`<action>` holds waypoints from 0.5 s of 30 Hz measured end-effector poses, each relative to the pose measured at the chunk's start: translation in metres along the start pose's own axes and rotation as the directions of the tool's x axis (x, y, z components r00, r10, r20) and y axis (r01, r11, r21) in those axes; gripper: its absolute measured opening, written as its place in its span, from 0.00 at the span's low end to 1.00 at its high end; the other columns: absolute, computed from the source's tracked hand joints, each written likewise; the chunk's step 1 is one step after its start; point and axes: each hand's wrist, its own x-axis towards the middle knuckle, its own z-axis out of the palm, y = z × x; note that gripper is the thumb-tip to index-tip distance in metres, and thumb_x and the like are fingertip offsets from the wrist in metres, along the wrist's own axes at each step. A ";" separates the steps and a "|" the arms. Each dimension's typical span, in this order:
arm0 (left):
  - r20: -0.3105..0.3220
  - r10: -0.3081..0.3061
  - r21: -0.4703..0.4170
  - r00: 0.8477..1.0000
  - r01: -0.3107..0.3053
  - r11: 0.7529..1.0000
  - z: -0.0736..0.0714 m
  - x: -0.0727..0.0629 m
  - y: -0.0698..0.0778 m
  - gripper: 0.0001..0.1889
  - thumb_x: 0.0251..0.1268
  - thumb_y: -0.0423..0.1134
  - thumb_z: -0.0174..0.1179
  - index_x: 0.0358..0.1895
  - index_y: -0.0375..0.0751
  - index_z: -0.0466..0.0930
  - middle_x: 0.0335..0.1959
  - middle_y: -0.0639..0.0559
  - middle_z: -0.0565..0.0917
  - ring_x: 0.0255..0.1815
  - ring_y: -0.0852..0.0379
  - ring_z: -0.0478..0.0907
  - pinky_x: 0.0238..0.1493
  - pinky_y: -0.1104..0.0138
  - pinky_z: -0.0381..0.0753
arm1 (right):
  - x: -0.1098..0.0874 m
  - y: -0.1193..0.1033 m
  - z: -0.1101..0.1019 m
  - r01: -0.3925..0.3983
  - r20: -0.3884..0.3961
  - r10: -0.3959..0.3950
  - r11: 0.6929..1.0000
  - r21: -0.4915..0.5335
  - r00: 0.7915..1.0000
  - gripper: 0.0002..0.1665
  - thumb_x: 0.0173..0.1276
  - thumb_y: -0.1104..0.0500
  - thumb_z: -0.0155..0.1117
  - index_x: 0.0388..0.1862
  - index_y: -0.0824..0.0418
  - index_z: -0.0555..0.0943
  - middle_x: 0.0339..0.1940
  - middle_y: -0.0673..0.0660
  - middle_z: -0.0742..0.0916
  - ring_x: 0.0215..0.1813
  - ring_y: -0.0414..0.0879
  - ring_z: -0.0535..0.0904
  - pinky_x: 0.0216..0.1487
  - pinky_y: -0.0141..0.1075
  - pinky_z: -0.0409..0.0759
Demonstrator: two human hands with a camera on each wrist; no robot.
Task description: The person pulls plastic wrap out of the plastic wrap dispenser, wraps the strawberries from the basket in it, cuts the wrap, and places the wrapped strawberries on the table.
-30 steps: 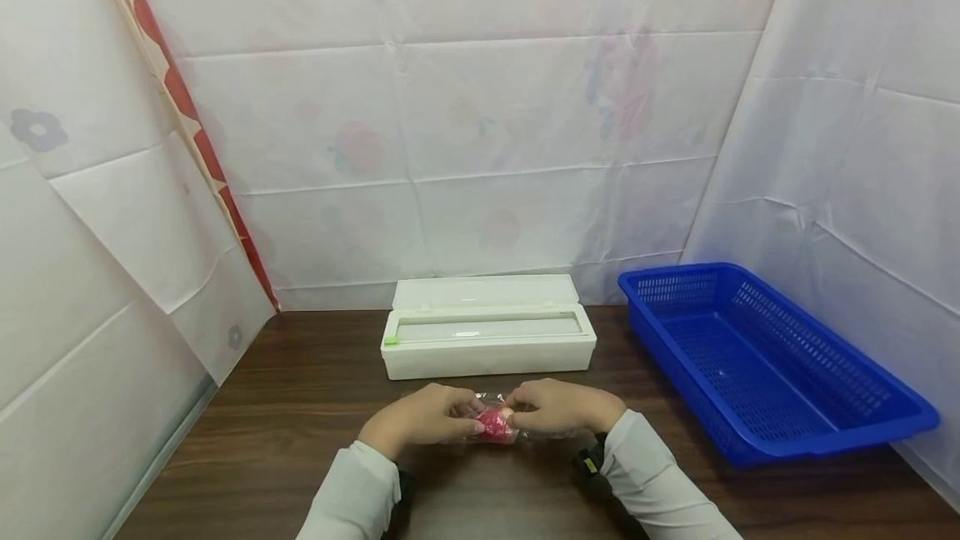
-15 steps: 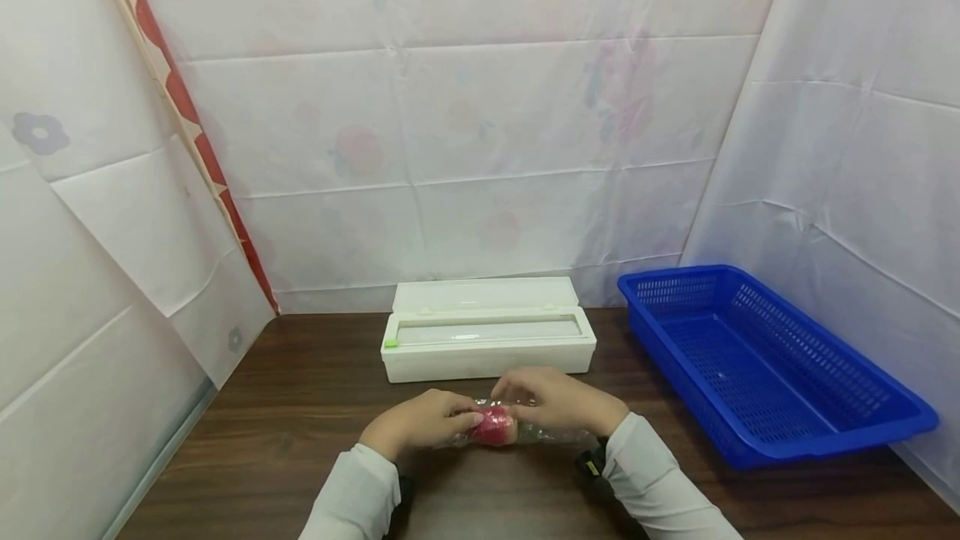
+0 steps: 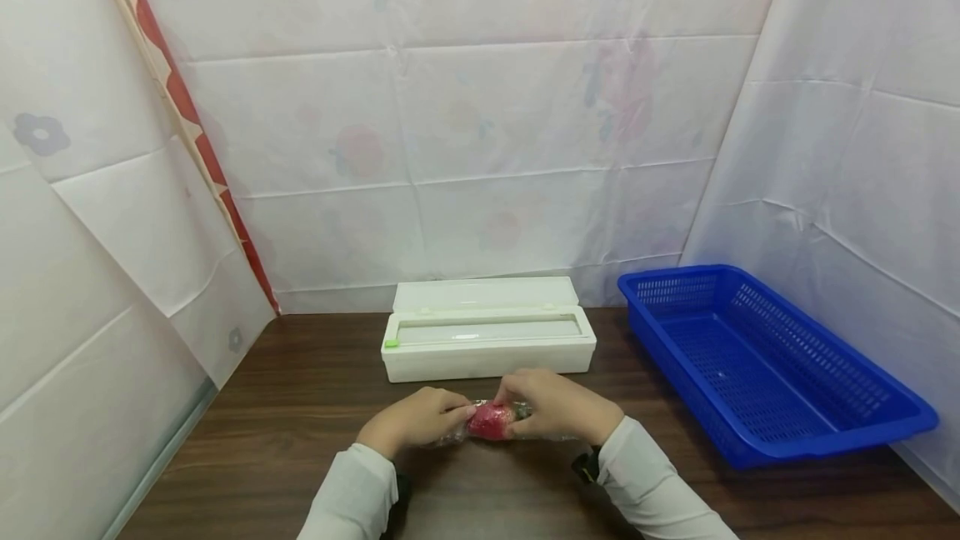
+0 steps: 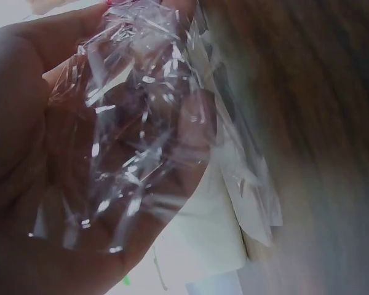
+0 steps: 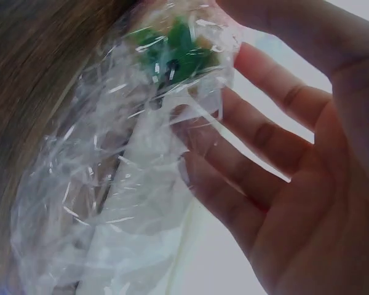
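Note:
A small red fruit (image 3: 489, 422) with a green top (image 5: 172, 52) lies wrapped in clear cling film (image 3: 540, 433) just above the dark wooden table (image 3: 300, 423). My left hand (image 3: 442, 417) grips its left end, and the crumpled film (image 4: 141, 123) lies across that palm. My right hand (image 3: 519, 408) curls round its right end, with the fingers (image 5: 277, 141) bent behind the film (image 5: 123, 203). The hands hide most of the fruit.
A white cling-film dispenser box (image 3: 487, 340) with its lid raised stands just behind the hands. A blue perforated basket (image 3: 675, 290) sits at the right. White sheeting walls in the table at the back and on both sides.
My right hand has drawn closer round the fruit's right end and both hands have pressed nearer together. The loose film at the right is tucked in more.

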 end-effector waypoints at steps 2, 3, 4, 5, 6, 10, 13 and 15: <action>-0.003 0.003 0.009 1.000 -0.003 1.000 -0.001 0.000 -0.001 0.17 0.79 0.50 0.51 0.51 0.44 0.87 0.36 0.60 0.84 0.39 0.61 0.80 0.48 0.55 0.82 | 0.000 -0.001 0.001 -0.008 0.000 0.008 1.000 -0.005 1.000 0.17 0.58 0.52 0.79 0.42 0.51 0.81 0.40 0.43 0.81 0.42 0.38 0.77 0.46 0.34 0.78; -0.005 0.004 0.008 1.000 -0.004 1.000 -0.002 0.000 -0.001 0.17 0.79 0.49 0.52 0.51 0.44 0.87 0.33 0.60 0.83 0.37 0.61 0.79 0.45 0.57 0.82 | 0.000 -0.001 0.001 -0.011 0.000 0.011 1.000 -0.012 1.000 0.19 0.58 0.51 0.79 0.43 0.52 0.81 0.40 0.43 0.81 0.42 0.37 0.77 0.46 0.33 0.78; -0.011 0.006 0.010 1.000 -0.006 1.000 -0.002 -0.001 -0.001 0.16 0.79 0.48 0.52 0.50 0.45 0.87 0.30 0.61 0.81 0.33 0.63 0.77 0.42 0.59 0.81 | 0.001 0.000 0.002 -0.016 -0.001 0.016 1.000 -0.019 1.000 0.20 0.57 0.50 0.80 0.44 0.52 0.81 0.40 0.43 0.81 0.42 0.37 0.76 0.45 0.33 0.78; -0.019 0.010 0.014 1.000 -0.010 1.000 -0.003 0.000 -0.001 0.15 0.79 0.47 0.53 0.50 0.45 0.86 0.27 0.62 0.79 0.30 0.64 0.75 0.38 0.61 0.79 | 0.001 0.000 0.003 -0.020 -0.003 0.020 0.999 -0.027 1.000 0.22 0.57 0.49 0.80 0.45 0.52 0.80 0.41 0.43 0.81 0.42 0.37 0.76 0.45 0.33 0.78; -0.027 0.012 0.015 1.000 -0.011 1.000 -0.003 -0.001 -0.001 0.13 0.78 0.45 0.53 0.49 0.45 0.86 0.25 0.62 0.78 0.28 0.64 0.74 0.35 0.63 0.78 | 0.001 0.002 0.004 -0.020 -0.005 0.020 0.999 -0.032 1.000 0.22 0.57 0.49 0.80 0.45 0.52 0.80 0.41 0.43 0.81 0.42 0.36 0.76 0.45 0.33 0.79; -0.057 0.016 0.016 0.998 -0.015 1.000 -0.003 -0.001 -0.002 0.11 0.76 0.42 0.56 0.49 0.44 0.86 0.26 0.63 0.79 0.25 0.65 0.73 0.33 0.64 0.76 | 0.003 0.007 0.008 -0.025 -0.010 0.025 0.999 -0.032 1.000 0.22 0.58 0.51 0.79 0.47 0.53 0.78 0.43 0.44 0.81 0.43 0.36 0.76 0.46 0.34 0.79; -0.061 0.005 0.004 0.998 -0.005 1.000 -0.003 -0.001 -0.004 0.11 0.75 0.43 0.57 0.49 0.44 0.86 0.28 0.63 0.81 0.26 0.65 0.75 0.33 0.64 0.78 | 0.004 0.011 0.010 -0.029 -0.001 0.029 1.000 -0.009 1.000 0.21 0.60 0.52 0.78 0.48 0.52 0.78 0.44 0.43 0.82 0.44 0.36 0.77 0.47 0.35 0.79; -0.070 0.006 0.005 0.997 -0.005 1.000 -0.003 -0.001 -0.006 0.11 0.74 0.44 0.59 0.49 0.45 0.86 0.31 0.62 0.83 0.30 0.64 0.78 0.37 0.62 0.80 | 0.004 0.013 0.011 -0.034 0.006 0.033 0.999 0.005 0.999 0.20 0.61 0.52 0.77 0.49 0.52 0.79 0.45 0.42 0.82 0.45 0.36 0.77 0.48 0.35 0.79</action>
